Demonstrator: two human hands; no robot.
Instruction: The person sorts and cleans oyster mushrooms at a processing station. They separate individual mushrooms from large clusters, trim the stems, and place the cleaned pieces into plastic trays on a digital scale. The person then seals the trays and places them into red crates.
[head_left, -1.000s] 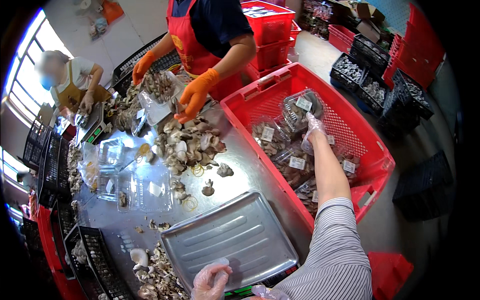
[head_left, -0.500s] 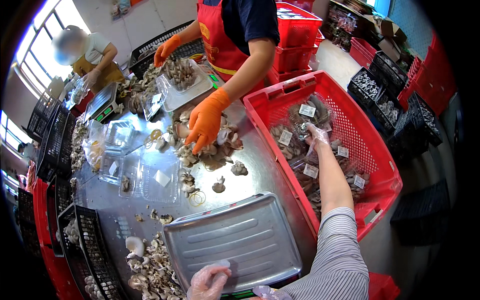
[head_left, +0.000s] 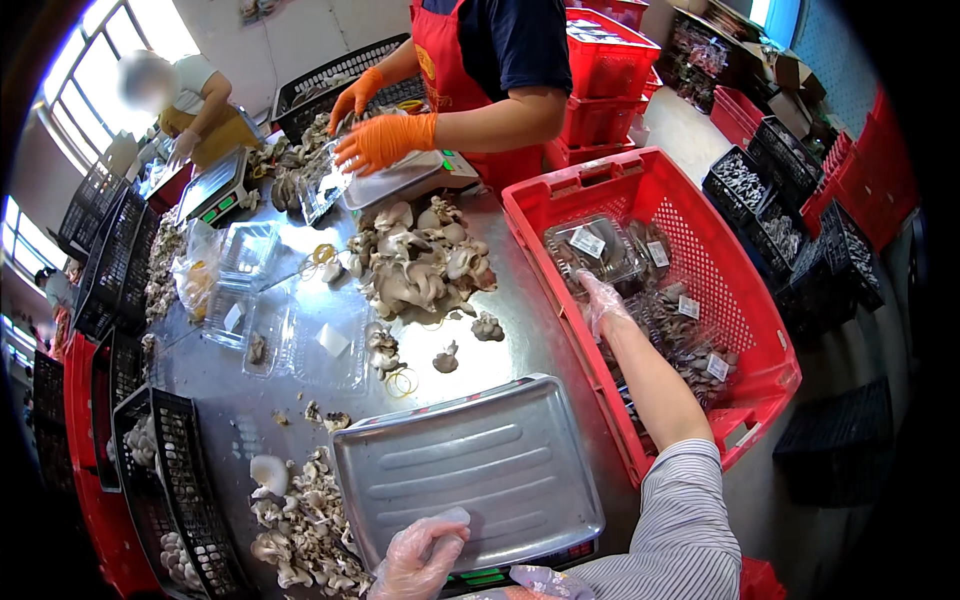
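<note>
My right hand (head_left: 602, 300), in a clear plastic glove, reaches into the red crate (head_left: 760, 365), its fingers gripping the near-left edge of a labelled clamshell pack of mushrooms (head_left: 589, 250). More packs (head_left: 680, 320) lie beside and beneath it. My left hand (head_left: 425, 550), also gloved, is at the lower-left part of the steel tray (head_left: 465, 458) on a scale, fingers curled with nothing visible in them. Loose mushrooms (head_left: 305, 525) lie left of the tray; a larger pile (head_left: 415, 265) sits beyond it, near empty clear containers (head_left: 250, 250) and rubber bands (head_left: 400, 381).
A co-worker in a red apron and orange gloves (head_left: 385, 140) handles mushrooms at another scale; a second person (head_left: 215, 140) works farther left. Black crates (head_left: 180, 490) line the table's left side. Red crates (head_left: 605, 60) are stacked behind, and more black crates (head_left: 775, 230) stand at right.
My right hand and the upper pack it grips have shifted toward the crate's left side. The co-worker's orange-gloved right hand moved down over the pile, then back up to the scale.
</note>
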